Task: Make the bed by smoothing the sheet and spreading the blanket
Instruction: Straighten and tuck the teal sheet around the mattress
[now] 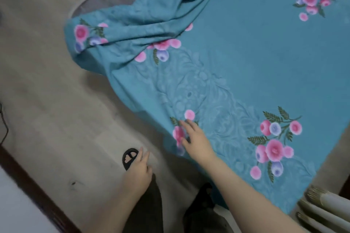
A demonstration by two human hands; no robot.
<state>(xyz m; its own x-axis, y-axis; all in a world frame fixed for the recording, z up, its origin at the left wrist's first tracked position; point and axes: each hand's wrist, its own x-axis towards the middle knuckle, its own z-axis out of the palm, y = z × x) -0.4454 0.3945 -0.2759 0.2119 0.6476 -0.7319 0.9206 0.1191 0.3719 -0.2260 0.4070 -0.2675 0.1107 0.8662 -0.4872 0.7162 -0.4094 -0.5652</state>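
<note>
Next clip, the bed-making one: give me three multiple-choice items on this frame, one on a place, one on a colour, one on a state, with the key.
1. Where is the right hand?
A. On the sheet near its edge
B. On the floor
C. On the bare mattress

2. What colour is the sheet's ground?
A. White
B. Teal
C. Yellow

3. How does the sheet's far corner lie?
A. Flat and smooth
B. Bunched in folds, with bare mattress beyond
C. Rolled into a tube

Key: 1 A, the open palm lies on a pink flower by the near edge. 2 B, teal cloth with pink and purple flowers. 3 B, thick folds gather there and grey mattress shows beyond them.
</note>
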